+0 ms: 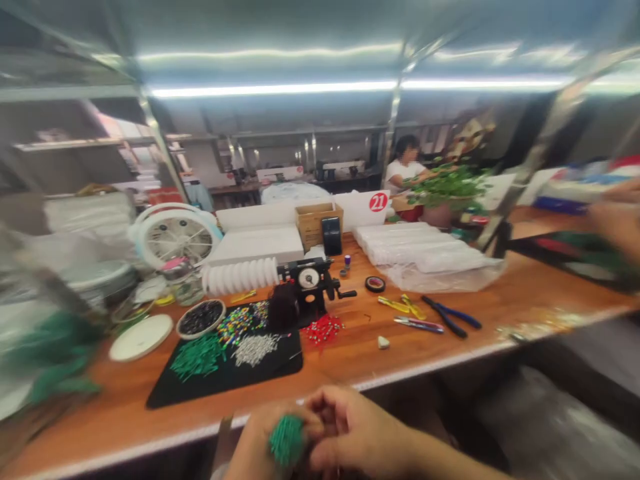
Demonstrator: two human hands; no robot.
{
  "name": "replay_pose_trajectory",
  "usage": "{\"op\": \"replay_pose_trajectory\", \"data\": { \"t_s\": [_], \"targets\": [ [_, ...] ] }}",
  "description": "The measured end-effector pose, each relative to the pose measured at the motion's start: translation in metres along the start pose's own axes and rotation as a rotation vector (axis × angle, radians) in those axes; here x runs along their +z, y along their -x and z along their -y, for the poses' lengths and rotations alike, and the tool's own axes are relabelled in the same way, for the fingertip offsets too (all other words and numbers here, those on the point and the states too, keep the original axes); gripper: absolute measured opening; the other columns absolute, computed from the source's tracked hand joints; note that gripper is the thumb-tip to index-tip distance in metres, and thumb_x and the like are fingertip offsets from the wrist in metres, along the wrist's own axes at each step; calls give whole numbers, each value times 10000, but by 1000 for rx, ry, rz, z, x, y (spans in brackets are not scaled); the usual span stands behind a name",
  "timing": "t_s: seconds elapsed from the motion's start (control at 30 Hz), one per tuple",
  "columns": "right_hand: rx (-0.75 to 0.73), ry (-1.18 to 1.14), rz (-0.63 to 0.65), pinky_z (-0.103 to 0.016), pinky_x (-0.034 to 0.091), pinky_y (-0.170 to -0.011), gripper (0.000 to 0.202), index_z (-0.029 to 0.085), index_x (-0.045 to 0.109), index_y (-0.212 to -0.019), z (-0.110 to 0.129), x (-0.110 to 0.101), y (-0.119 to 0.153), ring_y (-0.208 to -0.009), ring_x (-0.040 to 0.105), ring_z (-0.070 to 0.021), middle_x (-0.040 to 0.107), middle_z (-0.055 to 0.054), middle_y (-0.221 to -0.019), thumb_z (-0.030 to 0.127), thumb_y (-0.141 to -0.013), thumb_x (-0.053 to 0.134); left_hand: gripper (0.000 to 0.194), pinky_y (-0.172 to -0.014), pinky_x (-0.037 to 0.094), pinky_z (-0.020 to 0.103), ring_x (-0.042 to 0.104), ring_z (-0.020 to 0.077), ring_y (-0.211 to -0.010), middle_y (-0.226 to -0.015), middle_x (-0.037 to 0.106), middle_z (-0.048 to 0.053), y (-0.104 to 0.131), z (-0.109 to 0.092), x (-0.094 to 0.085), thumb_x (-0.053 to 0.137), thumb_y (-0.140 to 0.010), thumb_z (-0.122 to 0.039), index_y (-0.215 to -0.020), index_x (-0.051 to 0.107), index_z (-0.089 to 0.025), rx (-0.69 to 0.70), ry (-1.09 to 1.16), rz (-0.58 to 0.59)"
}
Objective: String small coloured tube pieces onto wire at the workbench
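My left hand [257,437] is closed around a bundle of thin green sticks [287,440], whose ends face up, slightly blurred. My right hand [357,427] meets it at the fingertips, its fingers curled inward; whatever it may hold is hidden. Both hands are at the front edge of the wooden table [370,363]. Beyond them, a black mat [225,387] carries a pile of similar green sticks [199,357], a heap of small white pieces [255,348] and multicoloured beads [235,323]. Small red pieces [323,329] lie to the right of the mat.
Behind the mat stands a black hand-cranked device [310,283] with a dial. Pliers [453,317], yellow-handled tools [400,305] and black tape [375,284] lie at right. A fan [175,240] stands at left. Another person's hand [620,217] shows at far right; one person [407,163] sits behind.
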State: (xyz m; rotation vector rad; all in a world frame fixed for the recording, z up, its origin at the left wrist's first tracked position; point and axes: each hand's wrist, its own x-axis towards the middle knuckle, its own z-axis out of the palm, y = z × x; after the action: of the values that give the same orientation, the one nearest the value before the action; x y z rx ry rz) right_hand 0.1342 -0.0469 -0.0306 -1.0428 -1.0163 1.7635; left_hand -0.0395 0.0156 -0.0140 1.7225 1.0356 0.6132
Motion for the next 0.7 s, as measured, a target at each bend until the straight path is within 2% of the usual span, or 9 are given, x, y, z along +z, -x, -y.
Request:
{"op": "replay_pose_trajectory", "data": {
  "t_s": [0.1, 0.17, 0.27, 0.4, 0.47, 0.53, 0.57, 0.63, 0.7],
  "targets": [
    [43, -127, -22, -140, 380, -434, 444, 126, 499, -856, -27, 10, -17, -424, 519, -47, 606, 15, -610, 452, -633, 702, 224, -563, 452, 235, 559, 166, -571, -586, 648, 47, 3, -5, 4, 667, -671, -353, -534, 664, -176, -68, -57, -5],
    [57, -60, -28, -122, 299, -372, 419, 124, 484, -758, -35, 9, -20, -350, 442, -21, 574, 25, -540, 506, -684, 636, 268, -544, 422, 223, 538, 144, -548, -574, 635, 39, 3, -3, -3, 627, -719, -373, -560, 656, -159, -108, -79, -41],
    [130, 47, -27, -119, 252, -366, 397, 132, 477, -717, -36, 8, -17, -337, 384, -1, 545, 42, -506, 496, -675, 630, 254, -482, 377, 224, 506, 128, -482, -581, 637, 28, 4, 4, -20, 624, -714, -394, -694, 676, -147, -194, -86, -161],
    [178, 164, -40, -127, 235, -420, 352, 135, 478, -711, -34, 9, -15, -395, 365, 4, 512, 48, -525, 471, -701, 581, 323, -422, 336, 226, 435, 109, -378, -508, 583, -6, 10, 1, -55, 607, -723, -461, -809, 660, -154, -235, -101, -349],
    [158, 199, -38, -133, 261, -472, 338, 127, 482, -683, -35, 9, -17, -456, 381, -3, 488, 45, -538, 451, -704, 577, 362, -406, 318, 223, 392, 106, -343, -400, 468, -47, 12, -3, -81, 571, -757, -507, -839, 655, -164, -209, -189, -499],
    [126, 221, -26, -144, 289, -527, 335, 124, 486, -665, -36, 8, -19, -514, 408, -17, 479, 37, -552, 444, -704, 577, 383, -428, 350, 231, 444, 127, -375, -402, 482, -42, 9, 1, -109, 560, -770, -502, -916, 661, -162, -167, -344, -600],
    [118, 230, -13, -150, 295, -541, 340, 125, 486, -666, -36, 7, -21, -527, 412, -23, 475, 36, -556, 452, -704, 572, 385, -455, 381, 241, 489, 143, -412, -442, 538, -26, 6, 6, -122, 540, -783, -486, -946, 662, -160, -145, -435, -591],
    [136, 254, 12, -157, 286, -542, 352, 133, 480, -677, -36, 6, -24, -523, 395, -27, 457, 40, -555, 473, -700, 567, 302, -602, 460, 264, 626, 195, -627, -665, 691, 43, -2, 22, -140, 592, -738, -426, -838, 690, -159, -142, -475, -519],
    [160, 278, 30, -159, 275, -535, 360, 138, 472, -683, -36, 6, -26, -518, 379, -26, 445, 43, -559, 486, -694, 562, 232, -717, 475, 277, 660, 229, -792, -821, 729, 54, -10, 40, -148, 616, -712, -377, -798, 706, -181, -138, -495, -429]
  ]
}}
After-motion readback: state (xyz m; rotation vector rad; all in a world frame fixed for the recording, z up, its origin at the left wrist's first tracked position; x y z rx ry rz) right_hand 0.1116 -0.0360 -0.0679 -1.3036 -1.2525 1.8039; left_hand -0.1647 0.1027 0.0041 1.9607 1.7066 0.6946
